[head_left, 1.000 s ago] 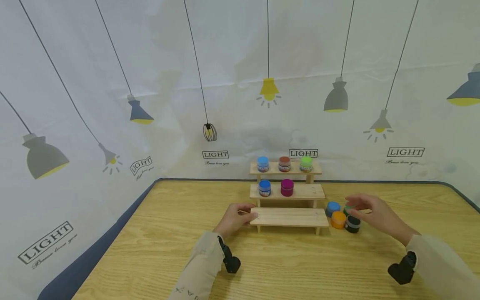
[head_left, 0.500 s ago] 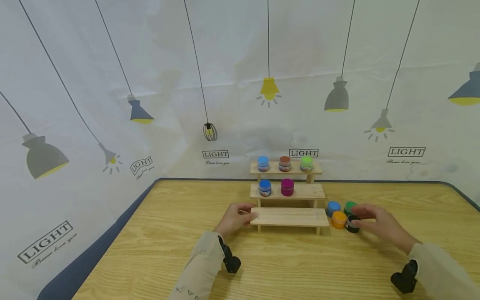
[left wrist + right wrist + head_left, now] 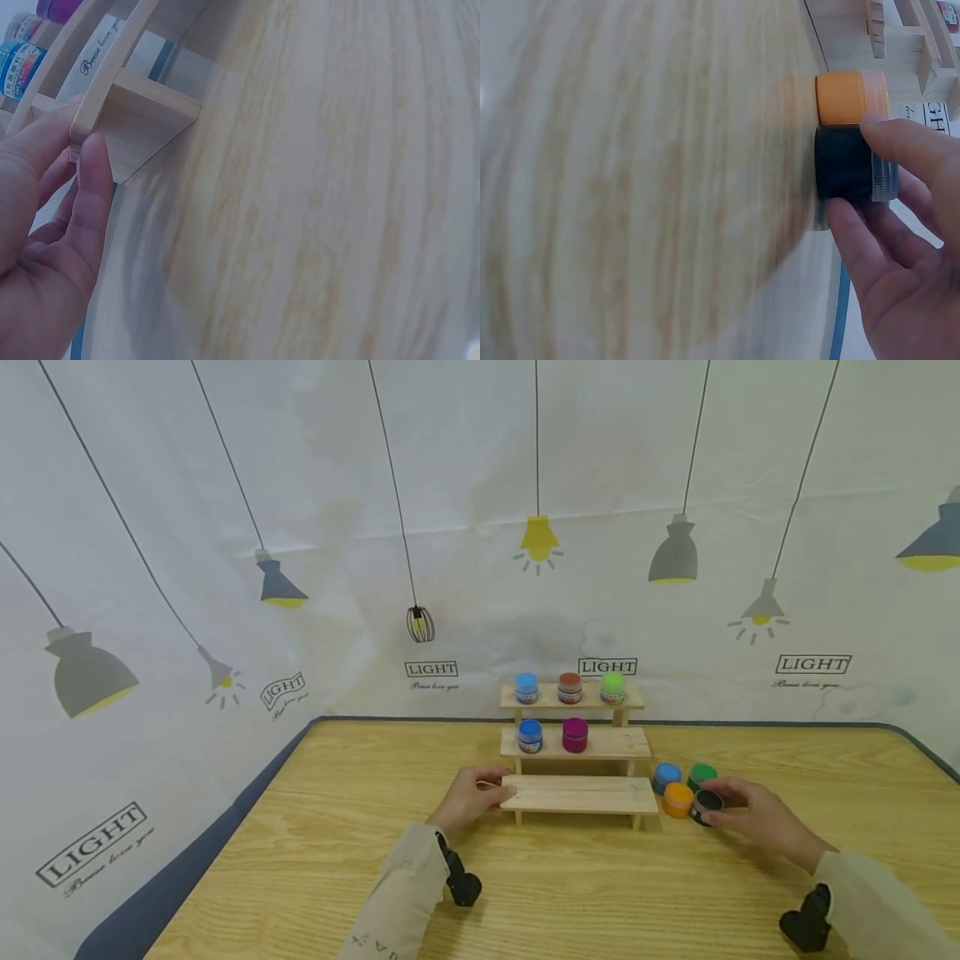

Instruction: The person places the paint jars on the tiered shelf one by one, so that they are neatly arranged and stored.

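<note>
A three-step wooden stand [image 3: 577, 793] is on the table near the wall. My left hand [image 3: 467, 797] pinches the left end of its lowest board, thumb on top and fingers below, as the left wrist view shows. To the right of the stand, my right hand [image 3: 761, 814] grips a black paint jar [image 3: 845, 163] between thumb and fingers; the jar is upright on the table. Touching or close to it are an orange jar [image 3: 678, 800], a green jar [image 3: 702, 775] and a blue jar [image 3: 667, 777].
On the top step stand a light blue jar [image 3: 527, 688], a brown jar [image 3: 570, 688] and a lime green jar [image 3: 612, 687]. A blue jar [image 3: 530, 737] and a purple jar [image 3: 575, 735] are on the middle step. Behind the table hangs a lamp-printed backdrop [image 3: 465, 560].
My right hand has come from over the green jar down and toward me onto the black jar, and the green jar shows again. My left hand has stayed on the stand.
</note>
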Demonstrator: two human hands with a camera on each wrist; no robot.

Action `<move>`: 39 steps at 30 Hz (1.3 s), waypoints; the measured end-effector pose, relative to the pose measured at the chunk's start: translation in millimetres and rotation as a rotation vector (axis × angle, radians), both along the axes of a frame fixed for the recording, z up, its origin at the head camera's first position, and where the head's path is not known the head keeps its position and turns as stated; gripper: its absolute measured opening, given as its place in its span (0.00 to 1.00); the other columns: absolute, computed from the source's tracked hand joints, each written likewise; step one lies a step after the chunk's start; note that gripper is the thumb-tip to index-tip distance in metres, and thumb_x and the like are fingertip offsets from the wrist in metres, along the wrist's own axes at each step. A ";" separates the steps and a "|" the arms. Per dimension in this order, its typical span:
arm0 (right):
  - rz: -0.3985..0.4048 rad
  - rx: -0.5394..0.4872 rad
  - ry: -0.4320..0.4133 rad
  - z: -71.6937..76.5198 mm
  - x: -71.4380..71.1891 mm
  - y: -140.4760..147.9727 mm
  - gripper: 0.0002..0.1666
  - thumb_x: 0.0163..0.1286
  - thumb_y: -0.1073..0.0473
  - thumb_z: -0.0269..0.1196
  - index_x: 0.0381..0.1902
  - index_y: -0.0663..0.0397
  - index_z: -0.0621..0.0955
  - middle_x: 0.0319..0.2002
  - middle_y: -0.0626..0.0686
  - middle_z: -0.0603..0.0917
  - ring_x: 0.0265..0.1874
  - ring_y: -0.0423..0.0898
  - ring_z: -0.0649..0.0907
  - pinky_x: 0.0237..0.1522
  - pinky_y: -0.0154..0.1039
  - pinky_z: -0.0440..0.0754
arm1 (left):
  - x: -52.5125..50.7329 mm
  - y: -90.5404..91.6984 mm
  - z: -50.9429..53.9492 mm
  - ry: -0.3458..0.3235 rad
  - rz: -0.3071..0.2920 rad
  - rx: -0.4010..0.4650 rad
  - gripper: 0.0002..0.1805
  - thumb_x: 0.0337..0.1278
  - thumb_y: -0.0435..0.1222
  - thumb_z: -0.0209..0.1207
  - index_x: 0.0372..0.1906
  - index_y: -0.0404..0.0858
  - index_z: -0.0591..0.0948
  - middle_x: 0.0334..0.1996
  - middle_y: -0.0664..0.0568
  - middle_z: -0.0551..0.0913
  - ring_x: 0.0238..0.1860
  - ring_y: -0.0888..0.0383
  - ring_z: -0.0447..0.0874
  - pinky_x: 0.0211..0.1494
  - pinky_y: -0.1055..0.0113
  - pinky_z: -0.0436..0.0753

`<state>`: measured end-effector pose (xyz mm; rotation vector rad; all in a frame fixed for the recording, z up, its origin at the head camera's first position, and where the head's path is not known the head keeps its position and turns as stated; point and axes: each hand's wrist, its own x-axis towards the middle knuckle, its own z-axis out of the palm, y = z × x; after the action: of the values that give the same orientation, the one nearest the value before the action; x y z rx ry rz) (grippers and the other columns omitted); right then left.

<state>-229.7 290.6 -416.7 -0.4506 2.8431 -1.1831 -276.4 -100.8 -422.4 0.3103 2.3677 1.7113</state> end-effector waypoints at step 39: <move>0.014 0.055 0.179 37.7 7.5 -4.7 0.29 0.59 0.54 0.62 0.54 0.66 0.71 0.45 0.62 0.76 0.42 0.57 0.76 0.39 0.48 0.77 | -0.5 -2.2 -1.9 -0.006 -0.016 0.015 0.20 0.51 0.38 0.61 0.50 0.35 0.77 0.35 0.48 0.79 0.26 0.58 0.76 0.30 0.65 0.80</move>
<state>-222.2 285.9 -379.0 -0.6021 3.0076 -1.1118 -276.9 -103.0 -424.3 0.3255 2.3428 1.7208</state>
